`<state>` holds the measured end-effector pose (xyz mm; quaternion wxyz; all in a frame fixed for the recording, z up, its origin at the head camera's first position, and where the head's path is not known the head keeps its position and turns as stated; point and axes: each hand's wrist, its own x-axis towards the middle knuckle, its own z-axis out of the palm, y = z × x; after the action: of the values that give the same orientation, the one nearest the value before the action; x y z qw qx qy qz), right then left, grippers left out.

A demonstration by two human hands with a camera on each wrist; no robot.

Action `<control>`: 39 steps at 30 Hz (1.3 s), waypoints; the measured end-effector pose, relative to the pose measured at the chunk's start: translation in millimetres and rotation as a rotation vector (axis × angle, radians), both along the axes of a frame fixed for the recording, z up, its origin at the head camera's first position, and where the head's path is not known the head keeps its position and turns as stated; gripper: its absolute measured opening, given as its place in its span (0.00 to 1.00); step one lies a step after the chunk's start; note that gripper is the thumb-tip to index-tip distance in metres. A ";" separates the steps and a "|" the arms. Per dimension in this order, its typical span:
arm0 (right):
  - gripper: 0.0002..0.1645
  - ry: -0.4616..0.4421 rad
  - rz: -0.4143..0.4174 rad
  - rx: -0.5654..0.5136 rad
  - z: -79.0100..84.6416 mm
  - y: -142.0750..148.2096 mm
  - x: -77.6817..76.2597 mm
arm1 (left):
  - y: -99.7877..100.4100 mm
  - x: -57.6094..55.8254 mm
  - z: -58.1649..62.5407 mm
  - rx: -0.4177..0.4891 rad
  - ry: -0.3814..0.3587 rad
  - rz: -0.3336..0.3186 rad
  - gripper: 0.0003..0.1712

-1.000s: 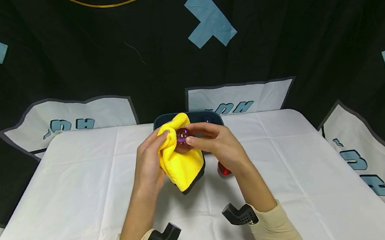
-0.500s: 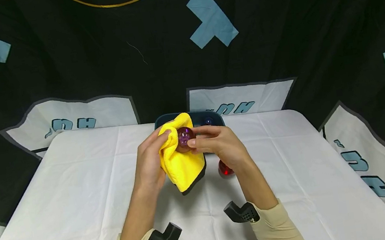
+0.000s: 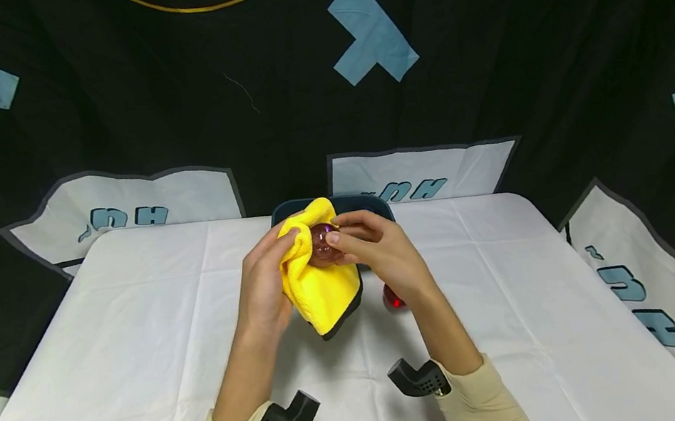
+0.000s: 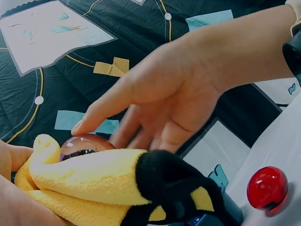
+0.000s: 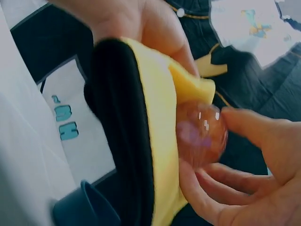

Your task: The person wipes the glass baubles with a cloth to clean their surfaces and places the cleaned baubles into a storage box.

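Observation:
My left hand [image 3: 261,279] grips a yellow cloth [image 3: 323,295] with a black underside, held up over the table. A clear pinkish-purple ball [image 3: 321,244] sits against the cloth's yellow face. On its other side my right hand [image 3: 390,250] pinches the ball between thumb and fingers, as the right wrist view shows of the ball [image 5: 201,134]. In the left wrist view the cloth [image 4: 94,176] hides the ball's lower part. A red ball [image 3: 393,297] lies on the table beneath the right wrist, partly covered by it.
Behind the hands, at the table's far edge, stands a dark blue container [image 3: 346,203], mostly hidden. A white cloth covers the table [image 3: 106,358]. A black curtain [image 3: 166,98] with blue and yellow patches hangs beyond.
My right thumb and fingers shift their place on the ball, and the purple pattern inside it looks different. The left hand and cloth stay nearly where they were.

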<state>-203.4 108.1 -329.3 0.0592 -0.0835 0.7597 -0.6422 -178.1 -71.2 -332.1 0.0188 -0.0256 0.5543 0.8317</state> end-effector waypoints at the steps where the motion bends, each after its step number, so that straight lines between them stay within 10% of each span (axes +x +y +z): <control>1: 0.25 0.017 -0.001 0.004 0.6 -0.4 1.1 | -0.3 0.1 -0.3 0.006 -0.002 0.002 0.22; 10: 0.30 -0.026 0.073 -0.017 4.3 5.3 2.1 | -3.2 -0.4 -1.1 0.021 0.017 -0.013 0.22; 26: 0.27 -0.124 -0.040 0.012 -3.5 5.3 -5.9 | -0.5 1.8 1.9 -0.049 0.006 -0.001 0.23; 39: 0.29 -0.067 0.140 -0.082 0.8 9.7 -1.6 | -1.8 1.0 -0.2 -0.003 0.028 -0.007 0.22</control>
<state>-205.0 117.9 -328.5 0.1262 -0.1173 0.7226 -0.6695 -177.1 -72.9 -332.3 0.0139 -0.0120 0.5559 0.8311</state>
